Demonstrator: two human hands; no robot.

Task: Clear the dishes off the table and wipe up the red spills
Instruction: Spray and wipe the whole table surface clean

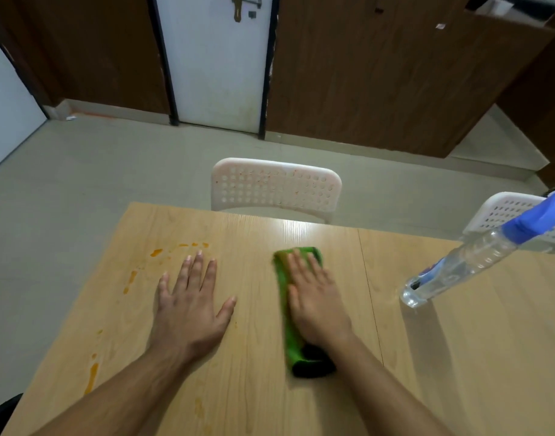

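Your right hand presses flat on the cloth; the spills lie beyond your flat, empty left hand, seemingly orange.

Across the top of the frame I see dark brown wood panelling running wall to wall, broken in the upper middle by a white door set in a black frame, its lower part smudged. At the far left edge another pale panel shows. Below these, a plain grey-beige floor fills the middle band. A white plastic chair with a perforated backrest stands at the centre, just beyond the far edge of my light wooden table; a second such chair peeks in at the right edge. Soft glare lies on the tabletop just below the centre chair
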